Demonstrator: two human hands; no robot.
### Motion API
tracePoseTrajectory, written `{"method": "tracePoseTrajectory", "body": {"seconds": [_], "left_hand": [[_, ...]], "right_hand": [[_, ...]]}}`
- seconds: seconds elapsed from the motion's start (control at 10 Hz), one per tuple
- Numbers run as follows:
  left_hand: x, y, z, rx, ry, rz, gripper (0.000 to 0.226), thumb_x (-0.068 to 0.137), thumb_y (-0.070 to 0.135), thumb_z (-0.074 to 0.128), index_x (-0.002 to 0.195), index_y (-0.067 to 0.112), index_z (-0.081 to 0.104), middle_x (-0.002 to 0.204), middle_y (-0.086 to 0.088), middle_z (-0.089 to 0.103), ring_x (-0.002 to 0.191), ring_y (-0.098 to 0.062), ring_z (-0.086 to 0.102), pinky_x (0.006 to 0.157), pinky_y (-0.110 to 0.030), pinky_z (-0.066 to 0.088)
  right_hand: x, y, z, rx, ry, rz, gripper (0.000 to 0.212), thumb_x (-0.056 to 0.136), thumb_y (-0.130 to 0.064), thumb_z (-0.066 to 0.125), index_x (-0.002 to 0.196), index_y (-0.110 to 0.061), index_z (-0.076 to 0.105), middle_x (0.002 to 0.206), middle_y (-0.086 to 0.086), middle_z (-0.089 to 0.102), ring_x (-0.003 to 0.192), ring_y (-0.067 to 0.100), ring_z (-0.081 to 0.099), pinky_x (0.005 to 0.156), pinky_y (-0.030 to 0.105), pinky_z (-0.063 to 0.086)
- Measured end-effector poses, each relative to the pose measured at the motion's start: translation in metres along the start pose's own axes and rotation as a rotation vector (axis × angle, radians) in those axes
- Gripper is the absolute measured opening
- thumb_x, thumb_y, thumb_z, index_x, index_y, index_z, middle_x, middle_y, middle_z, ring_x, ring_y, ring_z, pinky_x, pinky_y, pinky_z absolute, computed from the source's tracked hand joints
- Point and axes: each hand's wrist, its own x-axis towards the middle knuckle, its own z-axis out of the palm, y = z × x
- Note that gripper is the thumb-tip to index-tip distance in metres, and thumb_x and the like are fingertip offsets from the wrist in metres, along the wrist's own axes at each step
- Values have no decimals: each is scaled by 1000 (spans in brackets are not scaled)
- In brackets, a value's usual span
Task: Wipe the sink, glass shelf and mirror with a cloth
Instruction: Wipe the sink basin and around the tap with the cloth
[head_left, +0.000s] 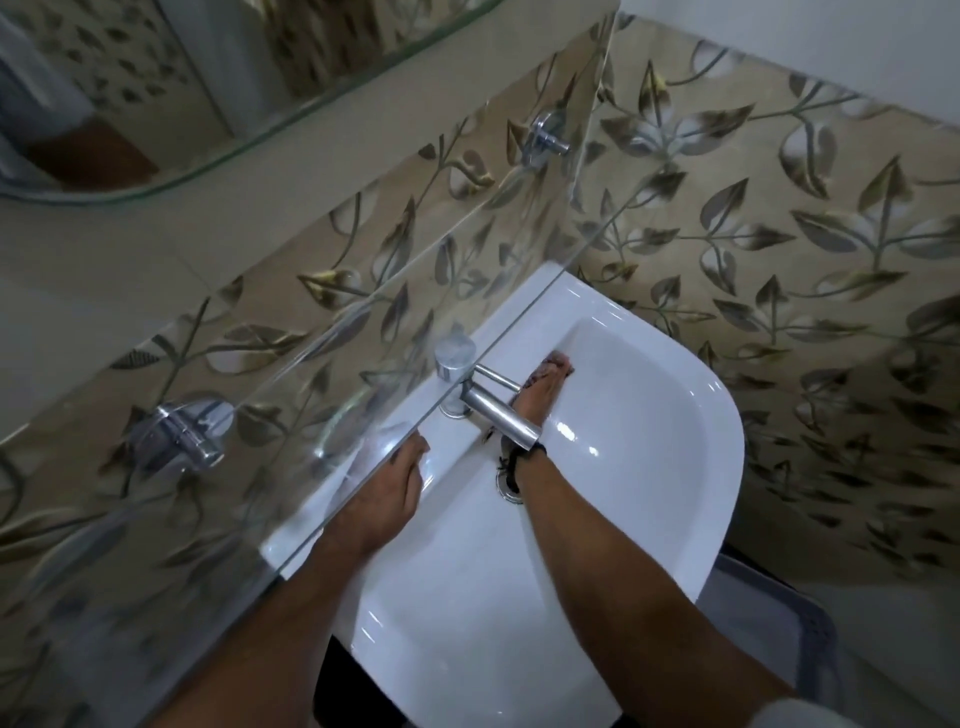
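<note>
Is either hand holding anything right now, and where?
Right hand presses a dark cloth under its fingertips against the sink basin; the grip itself is hidden. Left hand rests on the rim, holding nothing.

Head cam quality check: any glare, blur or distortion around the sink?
Head view: dim overall; small glare spots on the sink basin; a bright reflection on the glass shelf near the left hand; lower-left corner smeared; the wide-angle lens bows the mirror edge; the tap hides part of the right hand.
</note>
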Motion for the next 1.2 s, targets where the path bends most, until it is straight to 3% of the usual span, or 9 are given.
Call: {"method": "tracePoseTrajectory", "body": {"seconds": [0.1,0.2,0.3,0.4,0.6,0.8,1.0,1.1,1.2], "left_hand": [[2,2,-6,-9,79,57,17,94,9,47,102,11,62,104,-5,60,96,-23,54,90,-30,42],[-2,7,-9,41,131,194,17,92,0,50,100,11,61,106,-1,55,98,-17,51,95,-23,38],[-3,8,-5,41,98,134,23,95,7,46,110,9,63,115,-2,57,105,-19,57,96,-23,41],[1,9,-9,-39,112,141,17,92,-1,52,102,8,63,105,-1,58,100,4,46,96,-9,30],[1,3,-6,-43,118,115,14,94,1,52,101,10,60,101,-6,58,92,-8,44,94,-15,33],[1,3,-6,-64,103,107,14,92,3,50,99,10,59,98,-7,58,89,-12,47,86,-17,36],[2,1,-4,-48,91,100,15,93,4,49,102,8,61,101,-10,60,94,-19,49,88,-20,35],[-1,2,4,-33,21,6,45,96,25,32,123,4,62,121,-17,65,109,-17,46,96,-24,33],[-2,-1,7,-67,-25,-12,42,96,22,36,124,3,61,121,-18,65,100,-3,38,92,-20,31]], "right_hand": [[-66,28,2,59,-107,153,52,109,-31,37,157,-16,26,162,-3,24,148,12,26,121,21,18],[-120,60,-2,114,-90,236,66,90,-78,38,147,-46,37,159,-9,37,146,13,35,123,47,25],[-143,44,5,78,-72,281,83,89,-75,36,159,-32,20,166,-10,19,152,11,22,126,44,18],[-131,10,7,57,-29,126,79,92,-59,40,157,-17,23,163,-2,26,150,17,28,125,40,19],[-74,2,0,113,-2,264,59,106,-38,39,156,-13,21,160,-1,28,143,16,33,121,33,23],[-108,74,1,227,-24,282,59,86,-82,45,130,-45,55,138,-14,57,127,9,53,118,54,33],[-102,9,-2,113,-67,48,76,95,-61,45,159,-31,17,165,-5,26,141,5,39,124,39,25],[-47,-9,-2,-72,-156,-96,67,92,-60,31,154,-54,6,169,-3,5,155,19,14,126,44,14],[1,-6,-4,-30,-20,-151,59,106,-51,30,157,-25,18,162,2,18,148,20,21,126,43,8]]}}
